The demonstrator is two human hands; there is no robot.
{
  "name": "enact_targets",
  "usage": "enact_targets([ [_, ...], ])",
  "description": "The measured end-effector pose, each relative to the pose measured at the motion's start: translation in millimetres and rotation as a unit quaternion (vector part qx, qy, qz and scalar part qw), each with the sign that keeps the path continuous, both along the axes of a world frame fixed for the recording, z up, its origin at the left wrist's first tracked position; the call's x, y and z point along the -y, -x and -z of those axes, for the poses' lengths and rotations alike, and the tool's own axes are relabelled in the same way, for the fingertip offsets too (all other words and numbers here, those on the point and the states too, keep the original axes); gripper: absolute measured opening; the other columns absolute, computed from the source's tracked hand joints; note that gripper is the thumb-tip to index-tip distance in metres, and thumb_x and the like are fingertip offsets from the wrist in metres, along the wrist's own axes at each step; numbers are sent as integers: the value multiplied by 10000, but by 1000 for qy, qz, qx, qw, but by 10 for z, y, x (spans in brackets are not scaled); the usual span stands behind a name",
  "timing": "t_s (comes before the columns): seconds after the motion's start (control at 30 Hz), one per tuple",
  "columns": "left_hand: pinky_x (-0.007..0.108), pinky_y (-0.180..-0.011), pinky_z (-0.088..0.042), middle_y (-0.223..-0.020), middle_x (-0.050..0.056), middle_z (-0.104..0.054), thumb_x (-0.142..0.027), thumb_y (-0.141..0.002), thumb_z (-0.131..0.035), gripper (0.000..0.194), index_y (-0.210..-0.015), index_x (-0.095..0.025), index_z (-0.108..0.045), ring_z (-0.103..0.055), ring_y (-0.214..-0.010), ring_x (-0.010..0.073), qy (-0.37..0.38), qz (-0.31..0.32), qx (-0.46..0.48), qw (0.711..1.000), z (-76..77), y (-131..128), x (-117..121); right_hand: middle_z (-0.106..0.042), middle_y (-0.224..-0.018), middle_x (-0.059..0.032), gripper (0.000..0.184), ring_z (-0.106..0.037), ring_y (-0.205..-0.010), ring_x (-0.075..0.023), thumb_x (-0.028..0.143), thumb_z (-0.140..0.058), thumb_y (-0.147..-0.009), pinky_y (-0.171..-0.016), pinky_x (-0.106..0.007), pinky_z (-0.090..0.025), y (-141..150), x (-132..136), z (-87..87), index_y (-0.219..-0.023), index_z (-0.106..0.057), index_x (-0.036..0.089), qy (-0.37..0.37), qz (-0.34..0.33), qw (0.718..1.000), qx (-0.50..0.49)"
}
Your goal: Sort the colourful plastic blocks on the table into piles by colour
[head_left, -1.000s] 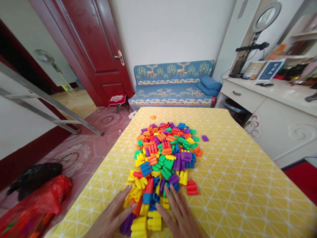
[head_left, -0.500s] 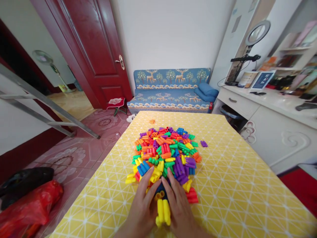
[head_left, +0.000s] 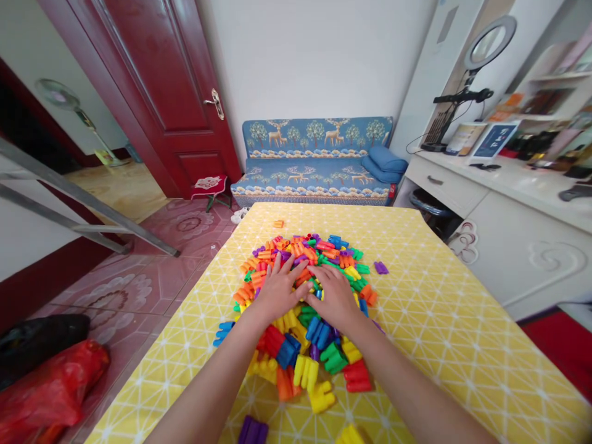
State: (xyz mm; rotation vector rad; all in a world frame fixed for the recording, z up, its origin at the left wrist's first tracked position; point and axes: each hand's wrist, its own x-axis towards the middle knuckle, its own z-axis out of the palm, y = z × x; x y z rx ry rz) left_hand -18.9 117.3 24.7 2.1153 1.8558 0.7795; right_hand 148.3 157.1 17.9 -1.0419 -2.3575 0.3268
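Note:
A heap of colourful plastic building blocks [head_left: 303, 250] covers the middle of the table. My left hand [head_left: 283, 287] lies palm down over the heap's left part, its fingers spread. Beside it, my right hand [head_left: 333, 295] rests over the heap's centre with its fingers apart and slightly bent, the fingertips close to my left hand. Neither hand shows a block gripped; the blocks under the palms are hidden. Nearer me lie a yellow block [head_left: 306, 372], a green block [head_left: 333, 357], a red block [head_left: 357, 376] and a purple block [head_left: 252, 430].
A yellow patterned cloth [head_left: 444, 345] covers the table. One orange block [head_left: 278, 224] lies beyond the heap, one purple block [head_left: 382, 267] to its right. A blue sofa [head_left: 319, 166] stands behind, a white desk [head_left: 522, 203] at right, a metal ladder [head_left: 87, 200] at left.
Both hands have moved forward from the near edge of the heap onto its middle, and their fingers have spread. Several blocks now lie scattered nearer me.

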Motion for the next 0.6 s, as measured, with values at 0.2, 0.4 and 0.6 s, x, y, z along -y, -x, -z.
enact_targets([
  [0.2, 431, -1152, -293, -1451, 74, -486, -485, -925, -465, 467, -1304, -242, -592, -381, -1382, 260, -98, -61, 102, 988, -91, 347, 203, -647, -1238, -77, 387, -555, -1167, -249, 451, -587, -858, -1030, -439, -407, -308, -72, -39, -1168, -657, 231, -18, 17, 995, -101],
  [0.4, 467, -1169, -235, -1492, 107, -431, -584, -912, -413, 627, -1398, -192, -477, -353, -1400, 277, -53, -275, 296, 913, 278, 1023, 442, -482, -1419, -185, 696, -399, -1342, -299, 618, -341, -902, -1116, -486, -288, -1105, -818, 389, -1336, -527, 106, 20, 244, 956, -162],
  [0.6, 414, -1193, -171, -1556, 68, -321, -601, -912, -412, 643, -1432, -223, -427, -256, -1446, 234, 4, -183, 359, 915, 420, 950, 335, -487, -1426, -155, 704, -404, -1341, -294, 629, -275, -915, -1126, -505, -252, -850, -1120, 609, -1383, -483, 145, 114, 206, 965, -118],
])
